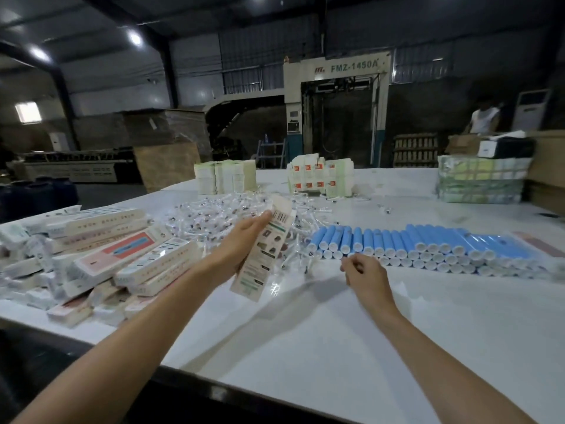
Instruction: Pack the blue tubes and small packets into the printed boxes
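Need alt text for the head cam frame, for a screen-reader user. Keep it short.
A person's left hand holds a long printed box over a white table; the right hand, fingers curled, hovers by a stacked row of blue tubes. A pile of printed boxes lies at left, a heap of small clear packets behind.

The box [260, 258] hides the fingers of the left hand [241, 244] (mostly).
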Available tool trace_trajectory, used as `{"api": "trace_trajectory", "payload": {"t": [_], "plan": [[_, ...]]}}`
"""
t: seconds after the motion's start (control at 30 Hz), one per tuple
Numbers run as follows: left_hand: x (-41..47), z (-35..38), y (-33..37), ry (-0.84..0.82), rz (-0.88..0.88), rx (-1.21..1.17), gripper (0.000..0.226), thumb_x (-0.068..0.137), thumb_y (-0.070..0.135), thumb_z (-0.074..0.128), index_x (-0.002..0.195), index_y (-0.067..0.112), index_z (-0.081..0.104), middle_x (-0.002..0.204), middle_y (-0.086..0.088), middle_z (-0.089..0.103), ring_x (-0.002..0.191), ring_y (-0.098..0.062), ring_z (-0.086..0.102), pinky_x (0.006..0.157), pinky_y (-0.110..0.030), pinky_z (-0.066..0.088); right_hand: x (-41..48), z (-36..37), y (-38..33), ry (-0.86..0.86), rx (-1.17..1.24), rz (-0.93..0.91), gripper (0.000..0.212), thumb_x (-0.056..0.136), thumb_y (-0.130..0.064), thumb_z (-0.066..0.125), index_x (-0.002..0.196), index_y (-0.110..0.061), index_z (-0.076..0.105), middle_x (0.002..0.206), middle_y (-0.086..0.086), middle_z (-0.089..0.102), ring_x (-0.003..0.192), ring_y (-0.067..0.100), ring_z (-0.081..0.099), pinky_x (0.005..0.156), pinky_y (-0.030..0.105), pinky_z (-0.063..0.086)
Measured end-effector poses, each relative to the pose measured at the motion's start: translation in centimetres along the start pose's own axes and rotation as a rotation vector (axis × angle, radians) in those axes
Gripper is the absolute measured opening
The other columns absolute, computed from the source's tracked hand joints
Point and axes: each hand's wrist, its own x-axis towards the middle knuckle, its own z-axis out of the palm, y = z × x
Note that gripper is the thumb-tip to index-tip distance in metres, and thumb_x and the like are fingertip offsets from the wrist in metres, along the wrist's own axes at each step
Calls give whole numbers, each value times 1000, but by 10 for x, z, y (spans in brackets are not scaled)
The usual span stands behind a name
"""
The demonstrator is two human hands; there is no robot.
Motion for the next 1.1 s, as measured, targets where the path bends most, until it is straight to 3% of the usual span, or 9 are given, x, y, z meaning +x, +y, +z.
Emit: {"api": "trace_trajectory", "payload": {"t": [0.17,0.3,0.4,0.47,0.57,0.67,0.8,0.9,1.1], "plan": [[29,58,-20,-15,-130,-483,54,112,51,40,126,5,65,104,-16,80,72,-26,74,64,-37,64,0,1,1,13,-68,7,32,102,-22,61,70,-18,63,62,-5,61,72,21,65,69,34,46],[37,72,-47,15,-149,-652,63,108,51,39,129,-2,66,94,-17,74,69,-28,67,63,-36,60,9,2,6,21,-208,29,17,101,-26,59,86,-20,66,76,-2,68,78,24,67,74,40,52],[41,63,-58,58,-148,-718,58,107,44,36,111,-1,73,84,-16,71,65,-26,66,58,-32,58,28,6,5,45,-392,-16,7,100,-23,57,98,-23,64,87,-7,67,83,20,64,69,35,46],[42,58,-60,82,-170,-776,57,107,42,36,109,-1,74,84,-17,72,64,-25,67,56,-31,59,49,14,2,39,-479,-49,16,100,-19,55,114,-19,64,100,-3,66,93,22,63,72,34,44],[41,56,-61,51,-234,-860,61,107,47,38,106,0,77,84,-17,73,65,-25,67,57,-32,60,83,33,-7,-38,-654,-120,39,102,-17,50,140,-15,56,131,5,58,124,28,51,91,40,47],[40,54,-62,39,-238,-873,58,106,46,38,107,0,75,85,-18,72,66,-27,67,57,-33,59,109,56,-14,-184,-899,-241,47,103,-20,48,149,-14,49,152,7,47,140,28,39,110,41,37],[38,55,-61,43,-232,-876,57,107,43,38,110,-1,73,87,-20,72,66,-27,68,58,-33,61,115,75,-3,-256,-1130,-308,31,102,-19,45,127,-11,62,146,9,57,143,26,41,117,41,31],[39,55,-58,65,-216,-867,62,107,42,38,123,-8,71,88,-21,72,69,-27,69,61,-31,60,103,72,8,-192,-1276,-421,33,103,-21,47,132,-12,61,143,7,60,139,26,48,119,39,30],[37,56,-54,35,-216,-847,68,105,44,38,135,-11,65,89,-20,72,67,-25,68,66,-34,56,69,62,6,-201,-1282,-466,33,92,-4,60,125,-6,60,127,13,62,121,33,56,96,41,46]]}}
